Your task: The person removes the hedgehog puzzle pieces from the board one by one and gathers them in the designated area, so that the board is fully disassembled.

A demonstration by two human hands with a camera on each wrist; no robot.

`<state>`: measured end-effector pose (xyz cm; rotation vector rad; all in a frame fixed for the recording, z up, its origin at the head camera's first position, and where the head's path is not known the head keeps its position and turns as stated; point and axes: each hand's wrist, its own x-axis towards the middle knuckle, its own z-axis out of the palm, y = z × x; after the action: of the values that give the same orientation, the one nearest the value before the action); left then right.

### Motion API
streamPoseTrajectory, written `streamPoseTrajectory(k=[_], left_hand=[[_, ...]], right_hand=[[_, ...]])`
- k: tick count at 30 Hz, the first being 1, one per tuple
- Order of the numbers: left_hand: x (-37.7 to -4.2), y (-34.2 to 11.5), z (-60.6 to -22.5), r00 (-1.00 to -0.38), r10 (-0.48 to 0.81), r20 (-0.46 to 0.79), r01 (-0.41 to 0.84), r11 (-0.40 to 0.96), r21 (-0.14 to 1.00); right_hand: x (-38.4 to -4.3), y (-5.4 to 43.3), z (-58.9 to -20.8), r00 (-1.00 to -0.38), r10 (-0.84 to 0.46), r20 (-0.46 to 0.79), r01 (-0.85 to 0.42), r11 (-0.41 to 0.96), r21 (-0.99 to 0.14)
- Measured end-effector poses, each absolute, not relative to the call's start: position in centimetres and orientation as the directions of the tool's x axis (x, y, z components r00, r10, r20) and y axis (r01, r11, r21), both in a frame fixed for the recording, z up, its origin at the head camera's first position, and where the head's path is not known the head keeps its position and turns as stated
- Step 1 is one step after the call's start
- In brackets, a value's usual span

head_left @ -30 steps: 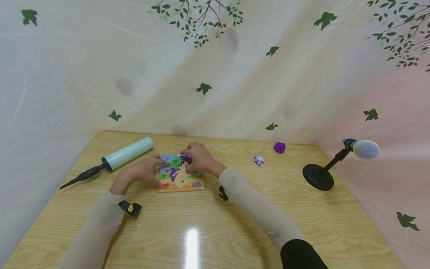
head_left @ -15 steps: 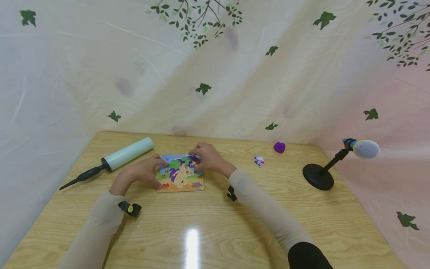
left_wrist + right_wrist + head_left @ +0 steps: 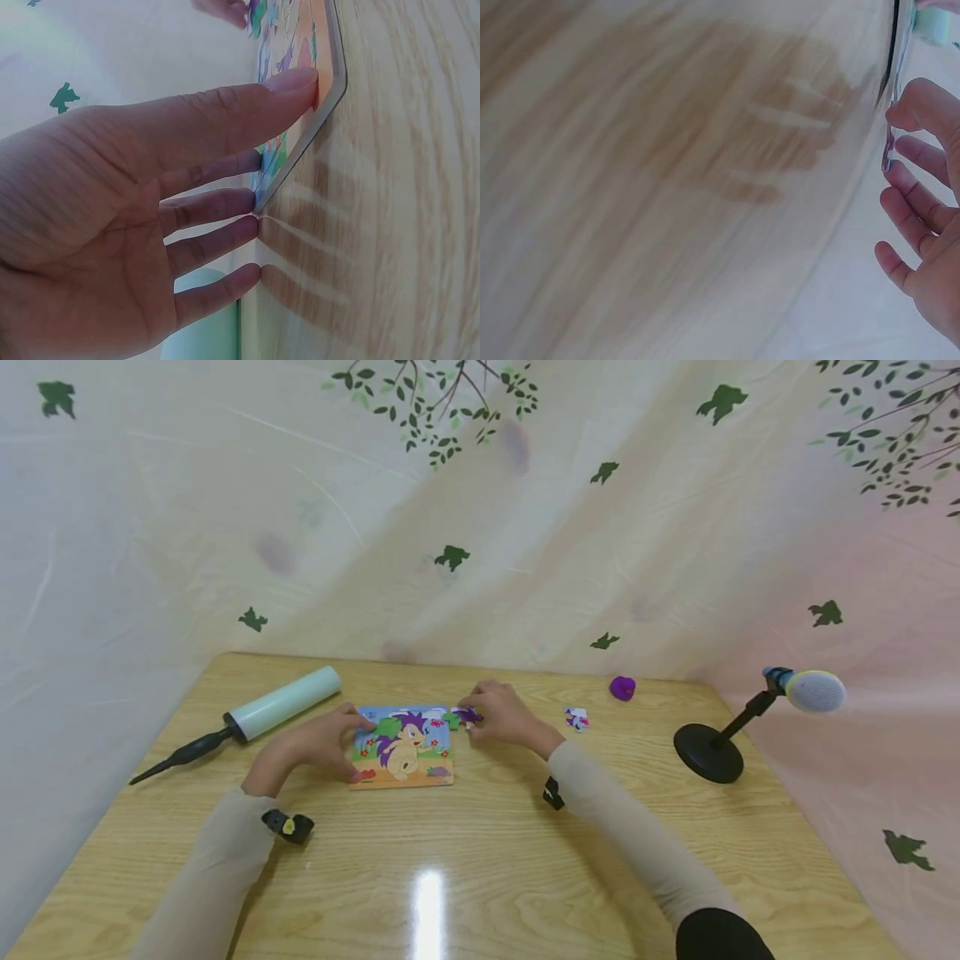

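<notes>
A picture puzzle board [image 3: 405, 781] with a purple-haired hedgehog on it lies flat on the table. Its left side is steadied by my left hand [image 3: 322, 743]. In the left wrist view the thumb [image 3: 292, 82] rests on the board's face near a corner, and straight fingers [image 3: 225, 206] reach along its edge. Just off the board's upper right, my right hand [image 3: 506, 718] pinches a puzzle piece [image 3: 467, 716] in green and purple. The right wrist view shows that thin piece [image 3: 888, 146] edge-on between thumb and fingertips.
Another small puzzle piece [image 3: 577, 719] lies to the right, with a purple object [image 3: 622, 688] behind it. A microphone on a round black stand [image 3: 708, 753] stands at the far right. Left of the board lies a pale green cylinder [image 3: 285, 702] with a black handle.
The right hand has moved right, from over the board to beyond its right edge, carrying the puzzle piece and uncovering the hedgehog's face. The left hand stays at the board's left side.
</notes>
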<state>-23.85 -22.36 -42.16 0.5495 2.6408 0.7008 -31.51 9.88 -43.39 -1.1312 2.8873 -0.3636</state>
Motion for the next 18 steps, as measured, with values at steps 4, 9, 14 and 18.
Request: streamPoseTrajectory(k=[4,9,14,18], left_hand=[[-23.7,-22.4,-42.0,-0.863,0.445,-0.238,0.267,0.803,0.533],[-23.6,-22.5,-42.0,-0.863,0.444,-0.242,0.262,0.802,0.537],[-23.7,-22.4,-41.9,-0.864,0.438,-0.249,0.25,0.802,0.543],[-23.7,-22.4,-41.9,-0.863,0.437,-0.252,0.247,0.802,0.545]], right_hand=[[-31.7,11.7,-43.3,-0.743,-0.666,0.063,-0.662,0.718,-0.213],[-32.2,14.0,-43.4,-0.756,-0.652,0.05,-0.648,0.736,-0.195],[-32.3,16.0,-43.2,-0.766,-0.641,0.049,-0.637,0.746,-0.194],[-32.4,17.5,-43.3,-0.773,-0.631,0.059,-0.629,0.753,-0.194]])
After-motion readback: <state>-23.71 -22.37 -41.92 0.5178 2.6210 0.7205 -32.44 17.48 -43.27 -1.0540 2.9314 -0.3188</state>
